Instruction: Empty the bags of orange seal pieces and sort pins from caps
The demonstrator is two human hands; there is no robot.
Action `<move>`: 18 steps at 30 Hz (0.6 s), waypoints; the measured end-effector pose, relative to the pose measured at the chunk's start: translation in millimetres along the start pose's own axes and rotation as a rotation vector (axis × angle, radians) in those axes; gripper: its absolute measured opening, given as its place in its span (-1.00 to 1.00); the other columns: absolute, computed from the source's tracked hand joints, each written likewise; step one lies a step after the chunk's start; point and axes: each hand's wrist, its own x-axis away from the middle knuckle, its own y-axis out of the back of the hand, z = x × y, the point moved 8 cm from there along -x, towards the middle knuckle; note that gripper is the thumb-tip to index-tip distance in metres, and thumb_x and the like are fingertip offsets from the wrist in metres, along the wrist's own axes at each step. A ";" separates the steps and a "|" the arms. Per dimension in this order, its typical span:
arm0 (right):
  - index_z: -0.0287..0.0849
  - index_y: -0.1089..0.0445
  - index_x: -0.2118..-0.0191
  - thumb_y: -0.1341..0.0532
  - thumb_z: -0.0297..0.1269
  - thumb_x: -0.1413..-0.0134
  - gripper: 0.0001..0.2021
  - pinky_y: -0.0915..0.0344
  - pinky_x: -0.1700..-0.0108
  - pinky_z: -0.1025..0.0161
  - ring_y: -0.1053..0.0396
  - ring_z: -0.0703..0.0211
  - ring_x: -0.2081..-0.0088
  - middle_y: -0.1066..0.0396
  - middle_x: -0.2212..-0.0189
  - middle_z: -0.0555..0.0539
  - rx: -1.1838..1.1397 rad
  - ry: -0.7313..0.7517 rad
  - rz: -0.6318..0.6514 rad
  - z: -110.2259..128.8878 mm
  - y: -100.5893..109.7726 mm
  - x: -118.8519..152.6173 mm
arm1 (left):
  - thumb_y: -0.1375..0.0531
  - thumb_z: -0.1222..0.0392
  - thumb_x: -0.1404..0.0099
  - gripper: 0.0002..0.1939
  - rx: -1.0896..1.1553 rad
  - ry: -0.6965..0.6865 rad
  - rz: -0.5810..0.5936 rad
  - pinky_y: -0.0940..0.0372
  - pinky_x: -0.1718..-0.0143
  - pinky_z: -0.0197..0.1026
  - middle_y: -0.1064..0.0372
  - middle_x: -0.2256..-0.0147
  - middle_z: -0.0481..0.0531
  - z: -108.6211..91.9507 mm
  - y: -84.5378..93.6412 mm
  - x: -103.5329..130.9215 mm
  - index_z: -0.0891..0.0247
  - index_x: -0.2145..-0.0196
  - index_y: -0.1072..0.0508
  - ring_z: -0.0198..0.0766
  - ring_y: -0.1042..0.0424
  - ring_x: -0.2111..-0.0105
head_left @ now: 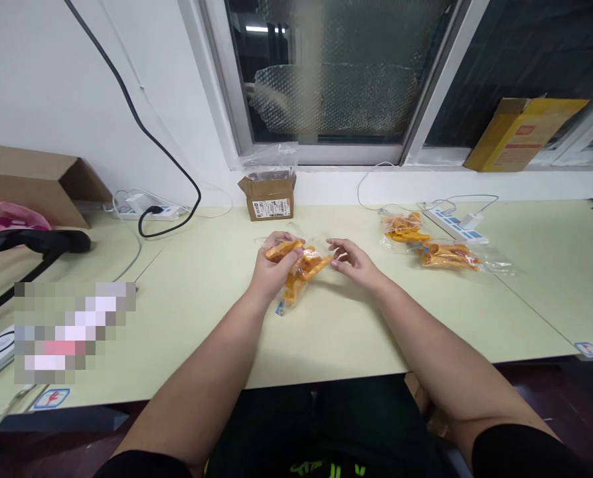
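Note:
A clear plastic bag with orange pieces (303, 269) inside is held just above the table in front of me. My left hand (276, 259) is closed on it, thumb on top, with one orange piece under the thumb. The bag's lower corner, with a small blue mark, hangs toward me. At the bag's right side, my right hand (350, 262) has its fingers apart and curved, close to the tip of an orange piece. Whether those fingertips touch the plastic I cannot tell. What exactly the orange pieces are is not clear.
Two more bags of orange pieces (450, 257) lie to the right by a power strip (455, 226). A small cardboard box (269, 196) stands at the wall. Left are another power strip (164, 212), a black cable (137, 113) and a black frame-like object (37, 242).

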 end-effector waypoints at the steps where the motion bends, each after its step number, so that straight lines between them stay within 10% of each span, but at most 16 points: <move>1: -0.06 -0.40 -0.20 -0.41 0.10 -0.06 -0.36 -0.41 -0.01 0.09 -0.40 0.01 0.01 -0.40 -0.07 -0.19 -0.064 -0.002 0.050 1.1 -6.7 0.6 | -0.37 0.04 -0.22 -0.75 0.046 0.011 0.001 -0.45 0.02 -0.04 -0.53 0.07 0.12 1.8 -1.1 -1.0 0.19 0.24 -0.45 -0.08 -0.54 0.02; 7: -0.10 -0.51 -0.06 -0.43 0.18 -0.05 -0.43 -0.37 -0.12 0.01 -0.46 -0.08 -0.03 -0.52 0.01 -0.17 -0.197 -0.046 0.149 6.5 -32.3 4.2 | -0.37 -0.07 -0.27 -0.70 0.117 0.084 0.042 -0.47 0.00 -0.01 -0.59 0.12 0.16 11.9 -9.9 0.7 0.23 0.26 -0.58 -0.05 -0.56 0.04; 14: -0.11 -0.57 0.23 -0.34 0.15 -0.20 -0.61 -0.39 0.08 0.11 -0.45 0.04 0.22 -0.53 0.29 -0.08 -0.089 -0.009 -0.047 15.6 -22.2 8.0 | -0.39 -0.09 -0.27 -0.56 0.138 0.115 0.165 -0.47 -0.03 0.00 -0.55 0.00 0.23 8.0 -20.6 8.0 0.22 0.03 -0.47 -0.02 -0.56 -0.03; 18: -0.13 -0.48 0.38 -0.28 0.24 -0.22 -0.52 -0.33 0.25 0.20 -0.36 0.12 0.36 -0.43 0.44 -0.03 -0.042 0.019 -0.255 21.4 -5.7 9.8 | -0.55 0.03 -0.05 -0.11 0.191 0.249 0.274 -0.46 -0.05 0.03 -0.42 -0.16 0.26 26.1 -31.3 15.2 0.10 -0.21 -0.22 0.03 -0.54 -0.07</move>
